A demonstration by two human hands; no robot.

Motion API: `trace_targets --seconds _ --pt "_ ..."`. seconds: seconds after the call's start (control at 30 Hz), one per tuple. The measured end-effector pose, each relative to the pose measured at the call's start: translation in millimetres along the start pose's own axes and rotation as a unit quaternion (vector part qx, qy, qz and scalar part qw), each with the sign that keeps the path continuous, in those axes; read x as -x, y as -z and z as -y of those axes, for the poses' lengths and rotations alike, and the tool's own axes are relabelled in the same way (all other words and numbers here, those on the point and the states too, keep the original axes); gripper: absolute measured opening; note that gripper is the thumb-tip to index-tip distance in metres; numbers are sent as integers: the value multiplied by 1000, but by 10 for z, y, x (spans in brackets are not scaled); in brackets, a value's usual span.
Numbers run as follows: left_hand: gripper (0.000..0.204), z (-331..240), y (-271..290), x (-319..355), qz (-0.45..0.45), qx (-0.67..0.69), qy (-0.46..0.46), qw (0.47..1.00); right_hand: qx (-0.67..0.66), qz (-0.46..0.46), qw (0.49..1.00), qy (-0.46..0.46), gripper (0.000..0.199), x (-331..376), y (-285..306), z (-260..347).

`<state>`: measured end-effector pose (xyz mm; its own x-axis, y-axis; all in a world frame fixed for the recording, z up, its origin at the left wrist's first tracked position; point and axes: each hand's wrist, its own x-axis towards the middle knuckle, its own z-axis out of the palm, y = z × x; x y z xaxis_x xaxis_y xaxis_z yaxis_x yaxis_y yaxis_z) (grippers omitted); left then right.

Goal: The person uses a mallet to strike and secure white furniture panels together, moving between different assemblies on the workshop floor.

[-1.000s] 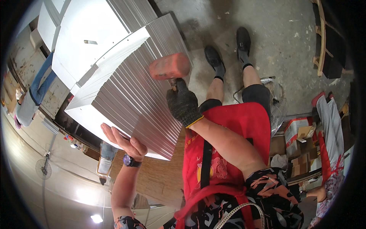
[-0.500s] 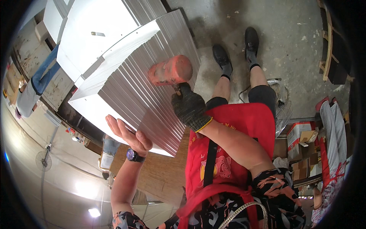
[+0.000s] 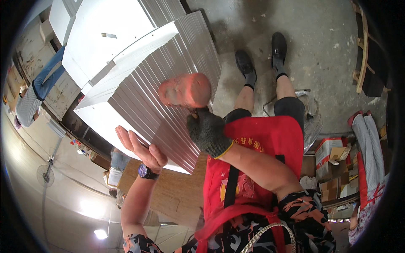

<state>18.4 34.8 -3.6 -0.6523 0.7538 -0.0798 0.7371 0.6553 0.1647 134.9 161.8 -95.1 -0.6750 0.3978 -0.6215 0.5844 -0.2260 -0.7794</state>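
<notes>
A stack of white, thin-edged panels (image 3: 144, 93) stands on a brown wooden surface (image 3: 175, 194), its many edges fanned in narrow ridges. My right hand (image 3: 209, 131), in a dark knit glove with a yellow cuff edge, is wrapped round the handle of a mallet (image 3: 185, 90). The mallet's worn orange-red head is over the ridged edges; whether it touches them I cannot tell. My bare left hand (image 3: 145, 152), with a dark watch on the wrist, lies along the stack's near white side, fingers stretched out and thumb apart.
More white panels (image 3: 105, 36) stand behind the stack. A red apron (image 3: 253, 160) covers my front. Cardboard boxes (image 3: 331, 156) sit at the right, near a wooden pallet (image 3: 363, 50). Other people (image 3: 36, 95) are at the left and the lower right edge.
The mallet's head has come down a little toward me and slightly left, along with my right hand. My left hand keeps its place against the stack.
</notes>
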Motion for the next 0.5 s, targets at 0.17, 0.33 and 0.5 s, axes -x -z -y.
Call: trace_targets --seconds 0.17,0.33,0.5 --pt "63 15 -24 8 -4 8 0 1000 -20 -6 999 34 14 111 9 49" --pt "63 5 -9 9 -7 13 1 1000 -70 -15 996 48 15 226 8 162" --pt "60 -20 20 -25 17 16 -3 1000 -8 5 994 113 16 279 -52 138"
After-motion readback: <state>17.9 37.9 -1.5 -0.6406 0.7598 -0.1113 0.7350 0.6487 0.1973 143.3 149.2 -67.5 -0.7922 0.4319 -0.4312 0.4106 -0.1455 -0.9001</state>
